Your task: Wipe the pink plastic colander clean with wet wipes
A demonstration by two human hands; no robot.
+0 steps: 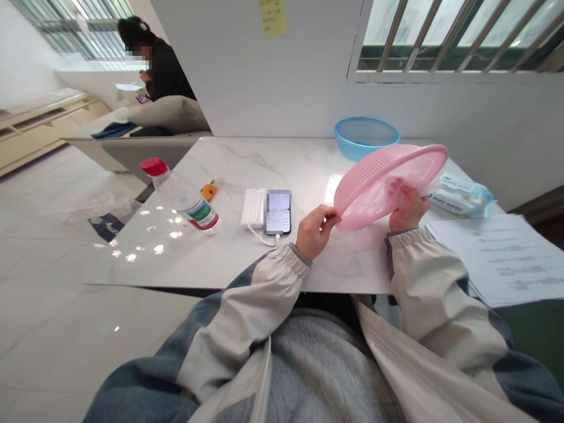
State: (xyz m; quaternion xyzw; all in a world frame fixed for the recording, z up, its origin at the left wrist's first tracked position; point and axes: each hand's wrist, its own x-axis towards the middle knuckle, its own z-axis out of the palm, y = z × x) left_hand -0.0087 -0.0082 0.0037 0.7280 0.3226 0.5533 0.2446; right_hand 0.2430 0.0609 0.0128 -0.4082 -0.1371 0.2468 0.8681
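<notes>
A pink mesh basket (365,176) is tilted on its side above the right part of the table, its open side turned towards me and to the right. My left hand (315,231) is closed, pinching the basket's near left rim between thumb and fingers. At the basket's opening, my right hand (409,210) has its fingers bent against the inner mesh. A thin white piece, seemingly a wipe (426,189), shows beside those fingers; part of it is hidden. Behind the pink basket stands a blue basket (368,132).
On the white table (247,158) are a red-capped bottle (189,200), an orange key holder (208,191), a white power bank (252,208) cabled to a phone (278,212), a wipes pack (460,197) and printed papers (502,252). Another person (165,67) sits at the far left.
</notes>
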